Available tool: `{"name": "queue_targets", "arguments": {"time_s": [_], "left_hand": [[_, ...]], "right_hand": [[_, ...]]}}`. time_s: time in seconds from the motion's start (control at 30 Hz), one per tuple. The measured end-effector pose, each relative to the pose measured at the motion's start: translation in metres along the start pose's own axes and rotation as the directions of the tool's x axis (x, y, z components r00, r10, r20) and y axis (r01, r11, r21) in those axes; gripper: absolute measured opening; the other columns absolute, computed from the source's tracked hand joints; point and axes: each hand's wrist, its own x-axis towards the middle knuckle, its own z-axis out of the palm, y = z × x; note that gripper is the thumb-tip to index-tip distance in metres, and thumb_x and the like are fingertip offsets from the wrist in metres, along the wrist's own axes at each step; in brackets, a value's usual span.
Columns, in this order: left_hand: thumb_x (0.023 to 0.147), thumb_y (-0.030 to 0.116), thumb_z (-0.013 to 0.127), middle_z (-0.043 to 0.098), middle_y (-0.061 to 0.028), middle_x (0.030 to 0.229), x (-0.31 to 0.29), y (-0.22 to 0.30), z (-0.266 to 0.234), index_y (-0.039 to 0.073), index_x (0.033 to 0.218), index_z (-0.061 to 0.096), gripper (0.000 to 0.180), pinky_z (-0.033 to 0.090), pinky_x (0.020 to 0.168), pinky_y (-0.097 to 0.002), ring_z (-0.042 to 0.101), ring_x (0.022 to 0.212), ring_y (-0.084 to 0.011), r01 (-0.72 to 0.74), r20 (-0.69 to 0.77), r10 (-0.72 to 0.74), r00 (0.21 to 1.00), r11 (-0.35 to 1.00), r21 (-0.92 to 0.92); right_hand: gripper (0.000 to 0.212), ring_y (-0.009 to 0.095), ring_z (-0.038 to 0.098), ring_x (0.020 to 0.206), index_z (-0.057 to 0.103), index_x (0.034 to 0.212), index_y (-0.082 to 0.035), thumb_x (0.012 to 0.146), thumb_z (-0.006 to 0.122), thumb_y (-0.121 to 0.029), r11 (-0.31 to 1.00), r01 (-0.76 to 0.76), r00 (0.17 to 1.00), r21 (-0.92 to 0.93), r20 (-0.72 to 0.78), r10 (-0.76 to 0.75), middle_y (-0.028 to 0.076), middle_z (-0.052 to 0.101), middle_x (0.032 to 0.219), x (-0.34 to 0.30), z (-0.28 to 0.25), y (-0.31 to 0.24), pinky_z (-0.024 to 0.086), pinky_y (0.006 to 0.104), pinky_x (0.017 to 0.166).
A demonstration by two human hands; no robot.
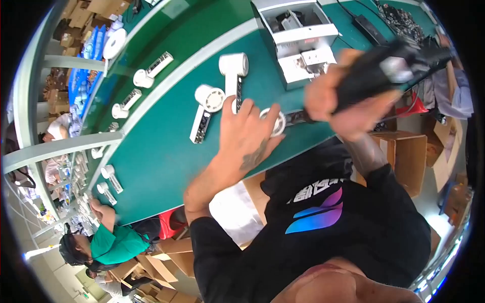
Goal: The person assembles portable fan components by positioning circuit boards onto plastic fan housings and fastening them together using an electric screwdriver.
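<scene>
My left hand (pixel 245 129) lies over the green bench, thumb and forefinger closed round the round head of a white handheld fan (pixel 279 124). That fan's dark, open-faced handle (pixel 297 117) points right, towards my right hand. In my right hand (pixel 323 98) is a black power screwdriver (pixel 369 76), smeared by motion and raised above the bench; its tip cannot be made out. Just beyond my left fingers, a second fan (pixel 209 98) lies with its handle towards me. Another fan (pixel 233 65) sits behind it, its handle partly hidden by my fingers.
A white box (pixel 298 38) holding small parts stands at the back, with a small open box of metal bits (pixel 308 65) before it. More fans (pixel 151 70) lie beyond the pale rail. A black adapter (pixel 369 30) rests back right. A person in green (pixel 118 245) sits at left.
</scene>
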Motion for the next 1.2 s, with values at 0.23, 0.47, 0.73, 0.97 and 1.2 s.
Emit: {"name": "queue_targets", "arguments": {"time_s": [0.23, 0.47, 0.73, 0.97, 1.2], "left_hand": [[0.079, 0.039, 0.082, 0.07, -0.0121, 0.097, -0.034, -0.097, -0.042, 0.013, 0.13, 0.065, 0.06, 0.044, 0.091, -0.0439, 0.062, 0.101, -0.0302, 0.314, -0.203, -0.356, 0.912, 0.925, -0.213], [0.079, 0.06, 0.072, 0.063, -0.0155, 0.136, 0.103, -0.242, 0.045, 0.026, 0.142, 0.057, 0.073, 0.041, 0.113, -0.0464, 0.056, 0.131, -0.0352, 0.553, 0.228, -0.517, 0.825, 0.821, -0.139], [0.088, 0.026, 0.076, 0.029, -0.0239, 0.163, 0.281, -0.219, 0.039, 0.028, 0.159, 0.031, 0.084, 0.037, 0.118, -0.0481, 0.033, 0.148, -0.0439, 0.218, -0.085, -0.229, 0.97, 0.969, -0.117], [0.086, 0.011, 0.073, 0.036, -0.0092, 0.161, 0.38, -0.246, 0.085, 0.033, 0.14, 0.058, 0.06, 0.039, 0.118, -0.047, 0.042, 0.144, -0.0361, 0.272, 0.09, -0.26, 0.961, 0.947, -0.169], [0.081, 0.022, 0.083, 0.066, -0.01, 0.105, 0.2, -0.242, -0.035, 0.018, 0.128, 0.068, 0.05, 0.048, 0.1, -0.0348, 0.061, 0.111, -0.0282, -0.06, -0.226, -0.008, 0.974, 0.954, -0.293]], "right_hand": [[0.065, 0.011, 0.04, 0.06, 0.048, 0.137, 0.0, 0.107, 0.038, -0.057, 0.968, 0.073, 0.93, 0.24, -0.367, 0.021, 0.002, 0.041, 0.077, -0.047, -0.088, -0.07, 0.039, 0.0259, 0.055], [0.038, 0.008, 0.038, 0.057, 0.048, 0.126, -0.002, 0.111, 0.041, -0.036, 0.8, -0.103, 0.794, 0.591, -0.436, 0.424, 0.001, 0.039, 0.075, -0.086, -0.127, -0.057, 0.036, 0.0244, 0.051], [0.065, 0.011, 0.038, 0.06, 0.045, 0.139, 0.003, 0.109, 0.033, -0.053, 0.836, -0.148, 0.712, 0.529, -0.529, 0.461, 0.001, 0.041, 0.076, -0.076, -0.116, -0.063, 0.036, 0.0285, 0.062], [0.062, 0.018, 0.052, 0.09, 0.045, 0.14, 0.001, 0.106, 0.048, -0.05, 0.866, -0.224, 0.648, 0.447, -0.596, 0.475, 0.005, 0.053, 0.098, -0.076, -0.114, -0.05, 0.047, 0.0324, 0.087], [0.065, 0.013, 0.038, 0.04, 0.047, 0.127, -0.003, 0.108, 0.025, -0.061, 0.952, -0.223, 0.837, 0.208, -0.459, 0.297, 0.002, 0.042, 0.065, -0.046, -0.08, -0.082, 0.034, 0.0261, 0.039]]}}
